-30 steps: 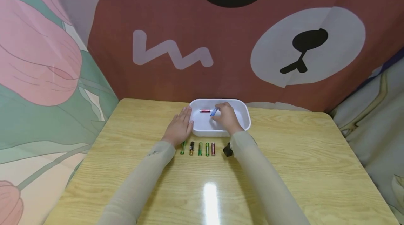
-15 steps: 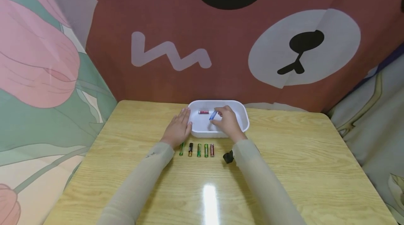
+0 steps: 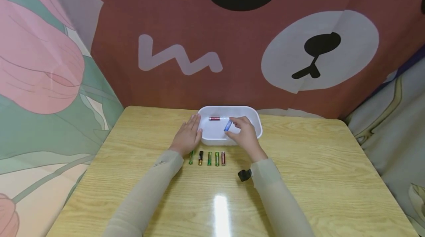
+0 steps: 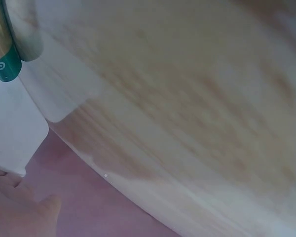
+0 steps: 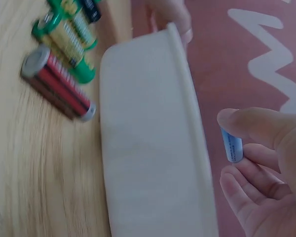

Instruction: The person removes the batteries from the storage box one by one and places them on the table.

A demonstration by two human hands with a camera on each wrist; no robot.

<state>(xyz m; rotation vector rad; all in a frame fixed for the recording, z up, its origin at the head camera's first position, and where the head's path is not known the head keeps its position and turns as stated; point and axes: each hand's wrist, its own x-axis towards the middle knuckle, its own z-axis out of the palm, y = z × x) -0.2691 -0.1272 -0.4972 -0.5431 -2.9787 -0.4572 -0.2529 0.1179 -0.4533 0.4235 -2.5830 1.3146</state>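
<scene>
My right hand (image 3: 246, 136) pinches a blue battery (image 3: 228, 125) between thumb and fingers, tilted over the right part of a white plastic tray (image 3: 219, 142). The right wrist view shows the blue battery (image 5: 232, 146) above the tray's rim. A red battery (image 3: 214, 118) lies on its side inside the tray. With straight fingers, my left hand (image 3: 186, 135) rests against the tray's left wall. In front of the tray several batteries lie in a row, among them a black and gold one (image 3: 200, 158), a green one (image 3: 217, 158) and a red one (image 3: 223, 158).
The wooden table (image 3: 159, 133) runs back to a reddish-brown cloth (image 3: 186, 93) with a cartoon print, close behind the tray. A small black block (image 3: 244, 175) is at the right sleeve's cuff. Floral cloth (image 3: 40, 126) hangs at the left.
My right hand has drawn back toward the near right side of the tray, carrying the blue battery. The left hand stays at the tray's left wall.
</scene>
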